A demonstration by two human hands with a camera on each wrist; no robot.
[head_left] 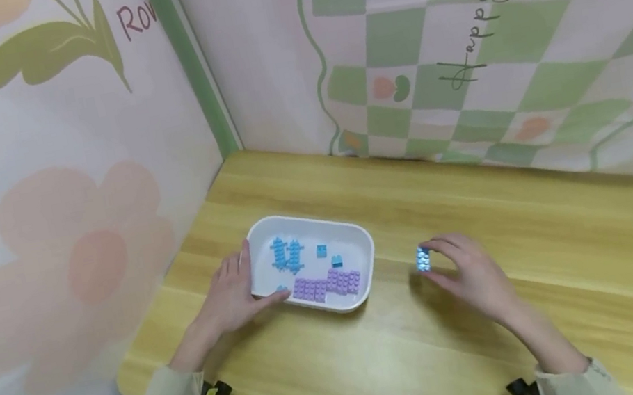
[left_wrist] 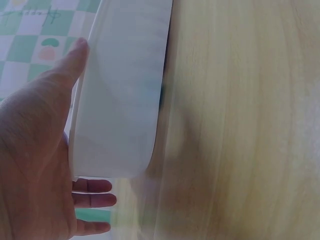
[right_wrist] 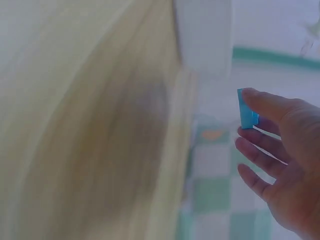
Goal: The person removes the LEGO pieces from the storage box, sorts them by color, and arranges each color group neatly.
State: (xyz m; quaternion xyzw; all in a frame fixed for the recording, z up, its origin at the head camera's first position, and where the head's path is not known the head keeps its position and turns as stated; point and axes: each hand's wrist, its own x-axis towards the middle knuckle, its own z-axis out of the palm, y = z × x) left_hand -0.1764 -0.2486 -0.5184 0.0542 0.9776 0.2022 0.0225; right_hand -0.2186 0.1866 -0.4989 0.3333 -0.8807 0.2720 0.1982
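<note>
My right hand [head_left: 475, 275] pinches a small blue toy brick [head_left: 423, 259] by its ends between thumb and fingertips, above the table and right of the tray. Its studded face shows in the head view. The right wrist view has the brick [right_wrist: 247, 111] edge-on, with the other fingers loosely bent below it. At the left, my left hand [head_left: 233, 295] grips the corner of a white tray [head_left: 366, 245], thumb over the near rim, fingers along the left side. Inside the tray lie blue brick pieces [head_left: 287, 255], two small blue bricks [head_left: 322, 251] and purple studded bricks [head_left: 310, 289].
Underneath is a wood-grain table [head_left: 394, 346]. A checkered cloth [head_left: 456, 53] hangs behind its far edge, and a flower-printed curtain [head_left: 74, 303] borders the left. Black wrist devices [head_left: 216, 392] sit at both cuffs.
</note>
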